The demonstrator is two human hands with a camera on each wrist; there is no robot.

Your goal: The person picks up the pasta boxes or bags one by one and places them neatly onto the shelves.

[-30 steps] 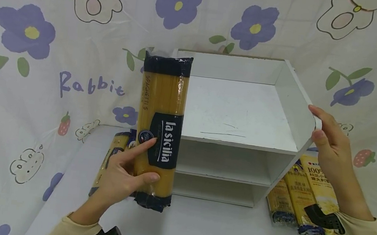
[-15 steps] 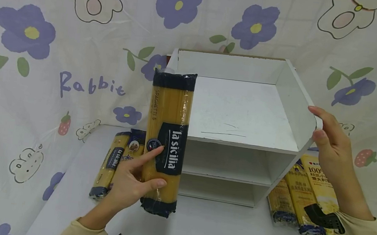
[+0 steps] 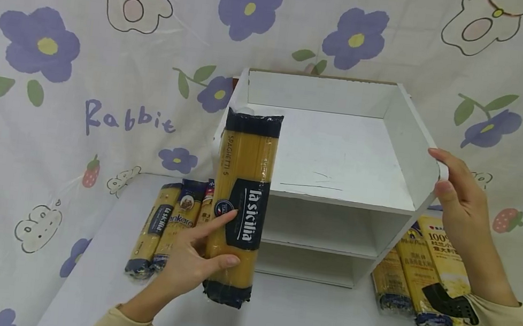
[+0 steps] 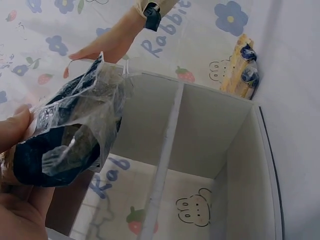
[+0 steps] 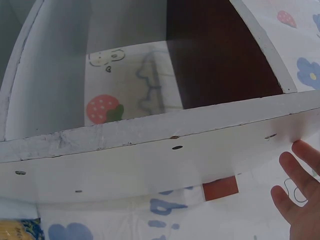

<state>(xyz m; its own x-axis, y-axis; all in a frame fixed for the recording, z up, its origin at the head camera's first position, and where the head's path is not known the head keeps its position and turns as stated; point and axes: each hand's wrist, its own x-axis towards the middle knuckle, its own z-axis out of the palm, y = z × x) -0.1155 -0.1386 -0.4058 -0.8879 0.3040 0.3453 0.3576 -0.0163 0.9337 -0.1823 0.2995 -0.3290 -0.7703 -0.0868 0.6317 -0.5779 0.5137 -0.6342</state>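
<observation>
In the head view my left hand [image 3: 194, 257] grips a spaghetti pack [image 3: 243, 182] with dark blue ends and a "la sicilia" label, held upright before the left part of a white shelf unit [image 3: 335, 155]. The thumb and index finger lie across its front; the other fingers are hidden behind. The left wrist view shows the pack's crumpled dark end [image 4: 65, 135] close up. My right hand [image 3: 465, 202] holds the upper front edge of the unit's right side panel, thumb in front. In the right wrist view its fingers [image 5: 297, 172] are near that panel's outer face.
Left of the unit, several pasta packs [image 3: 157, 226] lie side by side on the white table [image 3: 291, 322]. More yellow pasta packs [image 3: 418, 272] lie by its right side. Two lower shelf compartments [image 3: 322, 226] face forward. A patterned cloth [image 3: 126, 77] hangs behind.
My left hand has carried the spaghetti pack rightward and a little down, uncovering more of the packs on the left. My right hand stays on the side panel.
</observation>
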